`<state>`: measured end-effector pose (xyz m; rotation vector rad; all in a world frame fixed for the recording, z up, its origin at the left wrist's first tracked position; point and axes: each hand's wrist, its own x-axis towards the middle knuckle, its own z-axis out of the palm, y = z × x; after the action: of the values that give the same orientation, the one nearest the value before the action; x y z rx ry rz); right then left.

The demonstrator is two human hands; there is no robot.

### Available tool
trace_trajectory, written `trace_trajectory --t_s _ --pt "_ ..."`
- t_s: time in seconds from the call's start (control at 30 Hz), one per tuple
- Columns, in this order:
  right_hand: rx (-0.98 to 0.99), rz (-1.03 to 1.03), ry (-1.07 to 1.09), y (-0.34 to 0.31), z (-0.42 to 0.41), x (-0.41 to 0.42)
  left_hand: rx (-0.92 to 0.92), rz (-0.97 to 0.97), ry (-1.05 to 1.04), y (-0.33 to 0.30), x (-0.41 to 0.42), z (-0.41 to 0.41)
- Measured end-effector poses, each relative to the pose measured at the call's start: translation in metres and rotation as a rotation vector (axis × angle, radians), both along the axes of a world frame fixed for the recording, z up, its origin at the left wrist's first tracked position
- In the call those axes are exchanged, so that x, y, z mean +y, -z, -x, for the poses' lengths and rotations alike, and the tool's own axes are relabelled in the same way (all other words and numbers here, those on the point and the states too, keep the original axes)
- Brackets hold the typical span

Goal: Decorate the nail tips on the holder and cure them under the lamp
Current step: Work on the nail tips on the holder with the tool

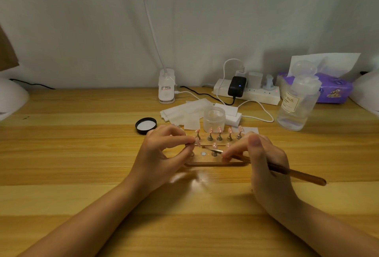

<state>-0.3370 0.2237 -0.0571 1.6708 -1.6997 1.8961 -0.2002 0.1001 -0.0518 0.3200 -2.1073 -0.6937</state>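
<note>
A rose-gold holder tray (215, 162) lies on the wooden desk with several pink nail tips on small metal stands (219, 133) in its back row. My left hand (164, 150) pinches one stand bearing a pink nail tip (197, 141), lifted just above the tray's left end. My right hand (264, 164) grips a thin brown brush (297, 175) like a pen. Its bristle end (213, 150) points left toward the held tip. A white lamp (12, 97) shows partly at the far left edge.
Behind the tray stand a frosted jar (214, 118), its black lid (146, 125), white wipes (184, 111), a clear liquid bottle (297, 103), a power strip with chargers (246, 90), a clip lamp base (166, 86) and a purple tissue pack (332, 88).
</note>
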Motion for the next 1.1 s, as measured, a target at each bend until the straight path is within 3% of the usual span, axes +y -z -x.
trace_trajectory --t_s 0.2,0.33,0.5,0.67,1.1 --pt "0.07 -0.047 -0.016 0.0005 -0.0031 -0.0042 0.002 -0.012 0.009 0.0006 -0.0007 0.0002" --pt "-0.038 -0.007 -0.034 0.0013 -0.001 -0.0006 -0.002 0.001 0.029 0.0001 -0.0014 -0.0001" --pt "0.005 -0.066 -0.043 -0.0002 -0.0033 -0.0029 -0.012 0.0 0.012 0.0008 -0.0016 -0.0005" --pt "-0.092 -0.048 -0.045 0.0011 -0.0008 0.0007 -0.015 -0.014 0.001 0.0016 -0.0022 -0.0008" --pt "0.01 -0.074 -0.042 -0.0011 -0.0043 0.0001 -0.002 0.041 0.033 -0.0008 -0.0014 0.0003"
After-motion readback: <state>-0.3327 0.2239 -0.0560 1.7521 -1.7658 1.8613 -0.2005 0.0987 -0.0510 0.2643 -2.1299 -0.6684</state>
